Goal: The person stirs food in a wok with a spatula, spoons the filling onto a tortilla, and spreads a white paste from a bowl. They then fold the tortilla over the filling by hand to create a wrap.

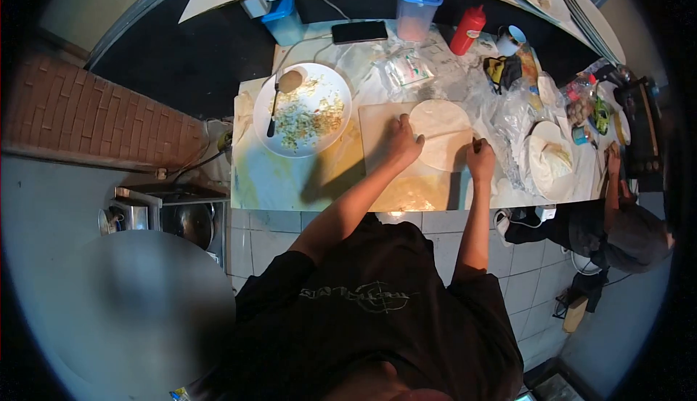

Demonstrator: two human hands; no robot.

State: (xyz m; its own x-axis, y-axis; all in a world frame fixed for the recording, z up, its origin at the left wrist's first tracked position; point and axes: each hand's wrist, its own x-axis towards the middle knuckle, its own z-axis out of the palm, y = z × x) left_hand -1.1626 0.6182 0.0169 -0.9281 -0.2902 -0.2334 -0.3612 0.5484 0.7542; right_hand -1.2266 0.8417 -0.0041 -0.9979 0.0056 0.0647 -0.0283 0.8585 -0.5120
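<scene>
A thin, pale, round dough wrapper (pixel 438 119) lies on a cutting board (pixel 374 121) in front of me. A straight edge or crease crosses the wrapper between my hands. At its left side, my left hand (pixel 404 145) touches the rim, thumb and forefinger apart. The right rim is pinched between the closed fingers of my right hand (pixel 480 160). To the left of the board stands a large white plate (pixel 263 121) with chopped vegetable filling (pixel 308 121) spread over it. A dark-handled spoon (pixel 274 107) rests on that plate.
Behind the board are a phone (pixel 359 32), a lidded plastic container (pixel 419 16), a red sauce bottle (pixel 467 30) and a cup (pixel 511 39). Crumpled plastic bags (pixel 512 118) and a plate of pale wrappers (pixel 549 172) lie right. Another person (pixel 617 234) works at the table's right end.
</scene>
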